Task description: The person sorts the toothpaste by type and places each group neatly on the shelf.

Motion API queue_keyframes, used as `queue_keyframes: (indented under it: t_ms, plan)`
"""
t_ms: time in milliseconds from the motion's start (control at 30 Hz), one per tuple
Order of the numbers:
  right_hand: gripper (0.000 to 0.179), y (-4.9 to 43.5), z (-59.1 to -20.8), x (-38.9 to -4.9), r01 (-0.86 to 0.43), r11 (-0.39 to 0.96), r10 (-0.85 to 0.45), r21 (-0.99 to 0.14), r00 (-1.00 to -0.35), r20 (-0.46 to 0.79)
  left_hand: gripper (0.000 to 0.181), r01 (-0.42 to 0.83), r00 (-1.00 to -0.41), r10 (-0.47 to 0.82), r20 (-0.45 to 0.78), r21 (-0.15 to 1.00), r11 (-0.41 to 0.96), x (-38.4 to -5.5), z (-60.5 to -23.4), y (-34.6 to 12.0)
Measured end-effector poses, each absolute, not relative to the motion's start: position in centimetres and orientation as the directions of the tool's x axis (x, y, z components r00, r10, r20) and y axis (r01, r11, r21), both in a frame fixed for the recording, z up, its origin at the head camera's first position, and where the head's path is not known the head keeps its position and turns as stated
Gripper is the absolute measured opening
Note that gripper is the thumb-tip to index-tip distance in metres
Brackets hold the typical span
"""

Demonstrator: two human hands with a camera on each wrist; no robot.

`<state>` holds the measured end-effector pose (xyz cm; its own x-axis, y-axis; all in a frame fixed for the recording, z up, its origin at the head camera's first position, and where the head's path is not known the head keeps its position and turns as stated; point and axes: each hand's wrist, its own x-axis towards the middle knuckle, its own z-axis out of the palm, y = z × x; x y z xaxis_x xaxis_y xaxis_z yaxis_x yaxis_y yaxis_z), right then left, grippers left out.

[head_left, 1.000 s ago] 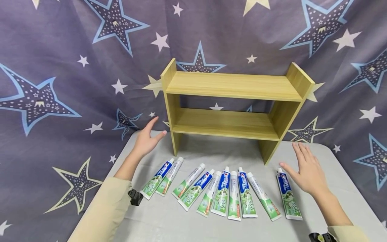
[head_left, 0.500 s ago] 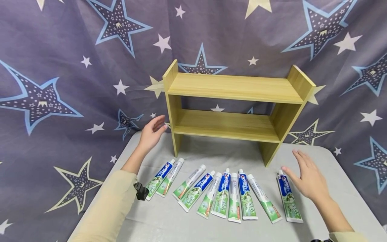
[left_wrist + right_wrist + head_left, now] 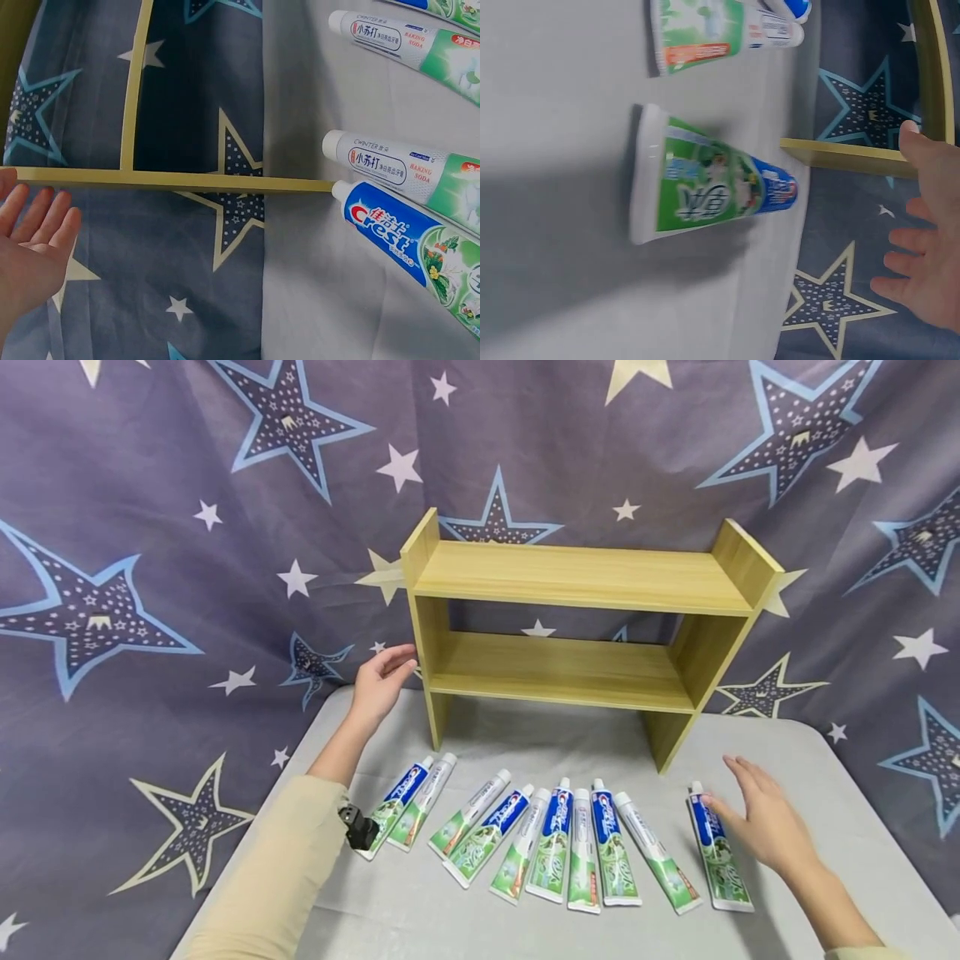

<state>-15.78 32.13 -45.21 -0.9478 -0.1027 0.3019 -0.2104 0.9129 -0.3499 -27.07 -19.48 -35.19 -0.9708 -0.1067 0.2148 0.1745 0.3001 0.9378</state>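
My left hand (image 3: 377,687) is beside the left side panel of a two-tier wooden shelf (image 3: 577,578), its fingers loosely bent and holding nothing. In the left wrist view the fingertips lie close to the panel's edge; whether they touch it I cannot tell. My right hand (image 3: 768,822) hovers by the rightmost toothpaste tube (image 3: 720,860), fingers spread. That same blue-and-green tube (image 3: 712,180) lies flat below the right hand in the right wrist view. Several more tubes lie in a fanned row before the shelf, among them a Crest tube (image 3: 403,793) and a white-and-green tube (image 3: 425,802).
A grey cloth-covered table (image 3: 390,914) bears the shelf and the tubes. Behind it hangs a purple-grey curtain (image 3: 525,435) with stars. Black wrist cameras are strapped on; the left one (image 3: 358,828) shows near the leftmost tube.
My left hand has moved right toward the shelf's side panel, its fingers drawing closer together. My right hand has lowered slightly toward the rightmost tube. The tubes and shelf stay put.
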Motion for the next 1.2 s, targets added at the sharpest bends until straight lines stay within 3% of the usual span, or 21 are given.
queue_keyframes:
  t_ms: [800, 1200]
  plan:
    - [0.052, 32.7, -49.0, -14.1, -0.087, 0.923, -0.068, -0.374, -0.996, 0.064, 0.038, 0.174, -0.963, -0.155, 0.220, 0.949, 0.265, -27.9, -34.8, -18.6]
    - [0.054, 32.8, -49.8, -14.3, -0.029, 0.908, -0.036, -0.419, -0.999, -0.008, 0.035, 0.149, -0.957, -0.224, 0.186, 0.974, 0.172, -28.2, -34.6, -18.4]
